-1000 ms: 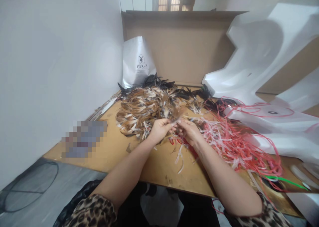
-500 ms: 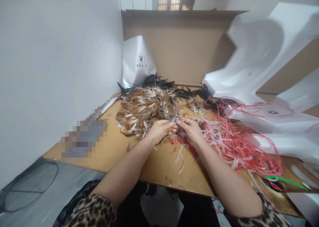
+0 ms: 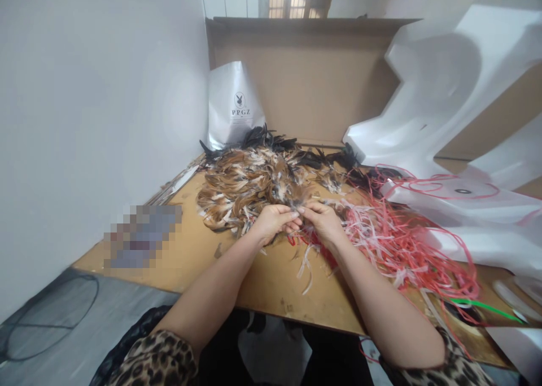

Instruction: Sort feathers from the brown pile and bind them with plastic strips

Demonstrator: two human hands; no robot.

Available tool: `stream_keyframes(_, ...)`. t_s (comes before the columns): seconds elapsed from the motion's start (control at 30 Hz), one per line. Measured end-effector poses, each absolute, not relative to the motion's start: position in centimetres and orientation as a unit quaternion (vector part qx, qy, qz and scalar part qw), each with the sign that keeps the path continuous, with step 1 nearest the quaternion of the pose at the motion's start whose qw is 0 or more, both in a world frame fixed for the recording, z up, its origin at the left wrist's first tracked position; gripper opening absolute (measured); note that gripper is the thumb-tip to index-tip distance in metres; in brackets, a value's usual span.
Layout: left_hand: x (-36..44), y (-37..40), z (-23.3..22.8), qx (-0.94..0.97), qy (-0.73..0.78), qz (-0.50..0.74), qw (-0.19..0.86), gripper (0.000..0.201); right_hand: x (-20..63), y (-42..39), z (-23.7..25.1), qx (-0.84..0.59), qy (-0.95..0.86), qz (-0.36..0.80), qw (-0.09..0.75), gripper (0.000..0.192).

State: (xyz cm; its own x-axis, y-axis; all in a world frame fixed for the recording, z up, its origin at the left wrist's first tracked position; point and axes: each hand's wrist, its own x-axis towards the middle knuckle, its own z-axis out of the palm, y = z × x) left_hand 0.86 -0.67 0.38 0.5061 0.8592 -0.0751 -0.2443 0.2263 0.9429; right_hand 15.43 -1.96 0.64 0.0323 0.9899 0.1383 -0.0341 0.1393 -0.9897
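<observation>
Your left hand (image 3: 273,221) and right hand (image 3: 324,221) meet fingertip to fingertip at the near edge of the feather pile (image 3: 249,185), both grips pinched on a small tuft of feathers (image 3: 296,201) lifted off the desk (image 3: 271,284). Most of the pile looks unsorted, so I'd guess plenty's left. Red strips (image 3: 393,239) sprawl just right of the pile.
</observation>
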Motion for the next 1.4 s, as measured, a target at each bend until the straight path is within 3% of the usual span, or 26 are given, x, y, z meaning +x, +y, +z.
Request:
stream_keyframes(0.13, 0.5, -0.3, 0.7, 0.476, 0.323, 0.438, 0.691, 0.025, 15.6, -1.6, 0.3, -0.459, -0.505, 0.482, 0.55, 0.022)
stream_keyframes(0.23, 0.0, 0.3, 1.0, 0.419, 0.338, 0.508, 0.673, 0.023, 16.1, -1.2, -0.2, -0.487, -0.567, 0.394, 0.535, 0.021)
stream_keyframes(0.4, -0.5, 0.8, 1.1, 0.367, 0.335, 0.555, 0.668, 0.023, 16.2, -1.2, -1.1, -0.536, -0.696, 0.23, 0.419, 0.015)
stream_keyframes(0.53, -0.3, 0.6, 0.9, 0.381, 0.324, 0.543, 0.674, 0.024, 15.8, -1.3, -1.6, -0.56, -0.731, 0.175, 0.348, 0.014)
stream_keyframes(0.67, -0.1, 0.4, 0.9, 0.385, 0.33, 0.537, 0.675, 0.024, 16.1, -1.1, -1.7, -0.565, -0.71, 0.242, 0.343, 0.01)
stream_keyframes(0.87, -0.1, 0.5, 0.7, 0.388, 0.328, 0.533, 0.676, 0.024, 16.8, -0.9, -0.1, -0.507, -0.524, 0.472, 0.497, 0.019)
stream_keyframes(1.0, 0.1, 0.2, 0.5, 0.404, 0.332, 0.497, 0.693, 0.023, 16.6, -1.4, 1.0, -0.428, -0.428, 0.59, 0.534, 0.023)
stream_keyframes(1.13, 0.5, -0.2, 0.2, 0.407, 0.327, 0.445, 0.728, 0.024, 16.0, -1.7, 1.1, -0.382, -0.401, 0.622, 0.553, 0.021)
stream_keyframes(1.4, 0.8, -0.5, 0.0, 0.366, 0.303, 0.394, 0.786, 0.015, 15.2, -1.8, 0.7, -0.386, -0.402, 0.579, 0.595, 0.021)
